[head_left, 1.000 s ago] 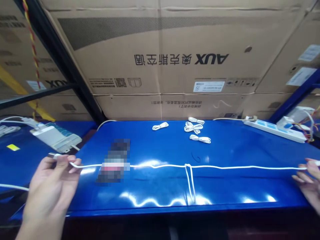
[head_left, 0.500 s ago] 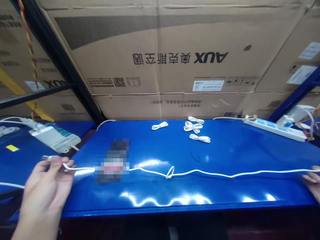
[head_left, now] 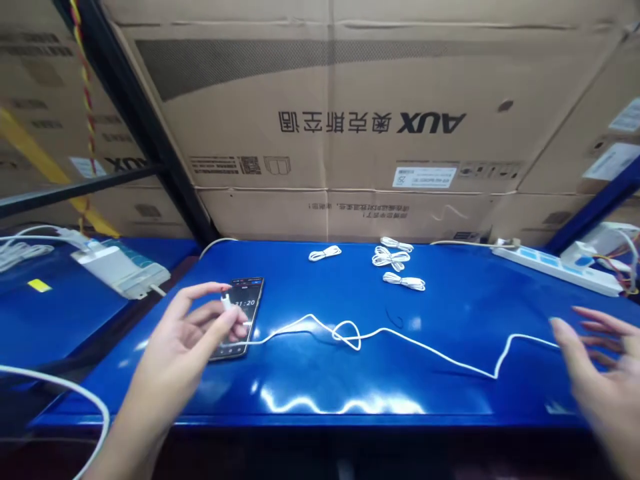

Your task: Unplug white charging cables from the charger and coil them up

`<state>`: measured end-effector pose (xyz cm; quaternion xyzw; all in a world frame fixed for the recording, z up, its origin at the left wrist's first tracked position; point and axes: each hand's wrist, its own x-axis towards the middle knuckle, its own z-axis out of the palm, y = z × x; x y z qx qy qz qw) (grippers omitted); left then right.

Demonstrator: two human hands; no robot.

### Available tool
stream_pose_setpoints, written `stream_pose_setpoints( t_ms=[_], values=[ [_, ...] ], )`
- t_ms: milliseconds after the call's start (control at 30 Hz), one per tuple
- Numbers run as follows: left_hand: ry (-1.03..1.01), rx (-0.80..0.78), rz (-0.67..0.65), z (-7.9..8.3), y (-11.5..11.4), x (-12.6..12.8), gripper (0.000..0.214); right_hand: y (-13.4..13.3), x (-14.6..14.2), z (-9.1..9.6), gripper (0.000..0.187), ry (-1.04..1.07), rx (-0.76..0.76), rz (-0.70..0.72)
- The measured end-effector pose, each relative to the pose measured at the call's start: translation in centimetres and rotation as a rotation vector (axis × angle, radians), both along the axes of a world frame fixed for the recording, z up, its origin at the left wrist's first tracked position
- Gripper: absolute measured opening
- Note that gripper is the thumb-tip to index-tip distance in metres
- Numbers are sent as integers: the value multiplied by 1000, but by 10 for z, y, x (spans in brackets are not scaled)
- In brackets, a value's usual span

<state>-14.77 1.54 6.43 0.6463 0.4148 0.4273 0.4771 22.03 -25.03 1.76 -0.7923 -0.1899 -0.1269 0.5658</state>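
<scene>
While a carton (head_left: 360, 80) stands along the far side, a blue table (head_left: 450, 307) extends in front. The left hand (head_left: 180, 340) is closed in a pinch; the right hand (head_left: 607, 363) has its fingers spread. A phone (head_left: 254, 297) lies partly behind the left hand. A slack white cable (head_left: 383, 329) runs between both hands, looped midway; contact at the right cannot be confirmed. Tied bundles (head_left: 390, 257) lie toward the far edge. The left pinch holds a white plug (head_left: 227, 302).

Left hand (head_left: 193, 333): thumb pinches toward curled fingers, forefinger reaching out above them. Left forearm (head_left: 135, 427) slants up from below. Right hand (head_left: 607, 363): fingers spread loosely, thumb apart.
</scene>
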Motion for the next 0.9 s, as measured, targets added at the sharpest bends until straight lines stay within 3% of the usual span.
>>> stream_pose_setpoints(
  t_ms=[67, 133, 167, 267, 367, 500, 600, 700, 800, 900],
  values=[
    [58, 76, -87, 0, -10, 15, 41, 31, -48, 1, 13, -221, -218, 425],
    [189, 153, -138, -4, -20, 32, 39, 66, -91, -6, 15, -371, -382, 839],
    [286, 190, -175, -8, -26, 42, 36, 83, -108, -12, 15, -415, -462, 917],
    [692, 311, -379, -21, -41, 68, 23, 118, -135, -32, 15, -558, -602, 878],
    [742, 340, -371, -34, -49, 86, 17, 125, -135, -43, 20, -503, -566, 841],
    [645, 302, -371, -43, -46, 93, 14, 108, -125, -35, 19, -167, -404, 1005],
    [373, 151, -410, -46, -41, 93, 18, 96, -124, -23, 19, -6, -363, 1121],
    [153, 11, -438, -47, -35, 93, 22, 92, -129, -18, 25, -5, -388, 1147],
    [117, -34, -475, -46, -33, 94, 20, 94, -132, -19, 43, -43, -423, 1132],
    [125, -41, -476, -47, -36, 98, 20, 96, -132, -21, 46, 4, -378, 1146]
  ],
)
